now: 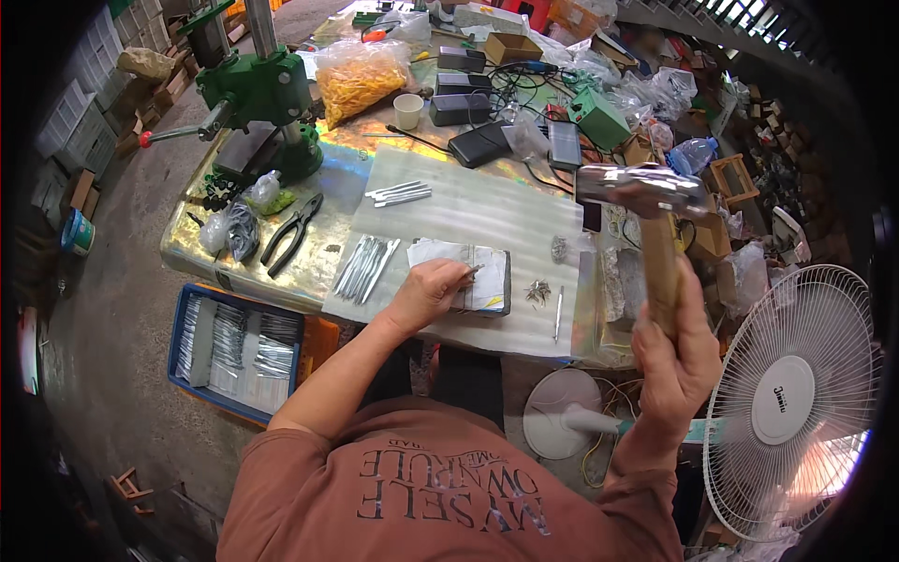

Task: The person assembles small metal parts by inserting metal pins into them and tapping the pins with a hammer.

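Note:
My right hand [679, 351] grips the wooden handle of a hammer [661, 267], raised over the right side of the table with its shiny metal head up. My left hand [433, 295] is closed in a pinch over a paper-covered block [487, 302]. A small thin piece shows at its fingertips, too small to name. Right of the block lie a small pile of short metal pieces [537, 292] and one slim silver rod [559, 314]. Left of it is a bunch of flat silver metal strips [366, 269]; several more strips [399, 193] lie farther back.
Pliers [292, 234] and a green press [253, 89] stand at the left. A blue crate [239, 351] of metal strips sits below the table edge. Behind are a bag of orange pieces [363, 80], a cup [408, 110] and black boxes [462, 110]. A fan [787, 398] is close by my right arm.

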`<state>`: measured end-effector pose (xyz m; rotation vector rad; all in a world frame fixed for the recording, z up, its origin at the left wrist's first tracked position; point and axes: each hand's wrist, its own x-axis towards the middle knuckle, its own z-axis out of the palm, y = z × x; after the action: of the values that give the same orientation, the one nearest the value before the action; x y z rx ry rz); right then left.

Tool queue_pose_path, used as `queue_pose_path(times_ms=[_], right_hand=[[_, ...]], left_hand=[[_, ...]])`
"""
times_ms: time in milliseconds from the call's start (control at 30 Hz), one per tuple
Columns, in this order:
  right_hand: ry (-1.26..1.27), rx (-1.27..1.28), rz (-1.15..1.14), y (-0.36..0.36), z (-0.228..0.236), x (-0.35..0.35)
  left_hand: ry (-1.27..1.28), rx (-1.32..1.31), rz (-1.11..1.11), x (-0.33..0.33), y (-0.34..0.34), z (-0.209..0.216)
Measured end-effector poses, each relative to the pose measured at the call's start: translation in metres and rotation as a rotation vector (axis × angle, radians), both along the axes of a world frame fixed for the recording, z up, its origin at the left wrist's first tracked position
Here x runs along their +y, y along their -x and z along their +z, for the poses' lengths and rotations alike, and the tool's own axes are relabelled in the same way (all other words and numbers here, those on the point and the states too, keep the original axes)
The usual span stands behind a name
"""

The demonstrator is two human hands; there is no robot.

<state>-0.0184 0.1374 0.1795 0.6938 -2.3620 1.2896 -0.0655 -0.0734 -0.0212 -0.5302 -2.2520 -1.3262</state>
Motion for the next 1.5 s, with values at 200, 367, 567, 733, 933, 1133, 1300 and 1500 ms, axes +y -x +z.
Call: queue_pose_path(times_ms=[200, 367, 567, 733, 933, 1133, 1300, 1500], right_hand=[[-0.278, -0.051, 0.140, 0.008, -0.059, 0.001], [-0.328, 0.068, 0.215, 0.018, -0.029, -0.001], [-0.172, 0.176, 0.050, 0.003, -0.003, -0.001], [-0.630, -0.146, 0.163, 0.020, -0.077, -0.001], [-0.299, -0.125, 0.090, 0.012, -0.070, 0.008], [-0.294, 0.009, 0.172, 0.009, -0.021, 0.005], [-0.029, 0.132, 0.057, -0.007, -0.005, 0.005], [-0.367, -0.035, 0.175, 0.012, -0.072, 0.003]], left_hand=[[0.000, -0.033, 0.025, 0.001, 0.002, 0.002], [0.040, -0.028, -0.023, 0.000, 0.001, 0.003], [0.030, 0.007, 0.003, 0.001, 0.002, 0.001], [0.033, -0.002, 0.003, 0.002, -0.004, -0.001], [0.053, 0.019, 0.011, 0.001, 0.002, 0.004], [0.042, 0.026, 0.027, 0.002, 0.002, 0.002], [0.040, 0.000, 0.033, 0.003, 0.001, 0.004], [0.051, -0.076, 0.001, 0.003, -0.003, 0.003]])
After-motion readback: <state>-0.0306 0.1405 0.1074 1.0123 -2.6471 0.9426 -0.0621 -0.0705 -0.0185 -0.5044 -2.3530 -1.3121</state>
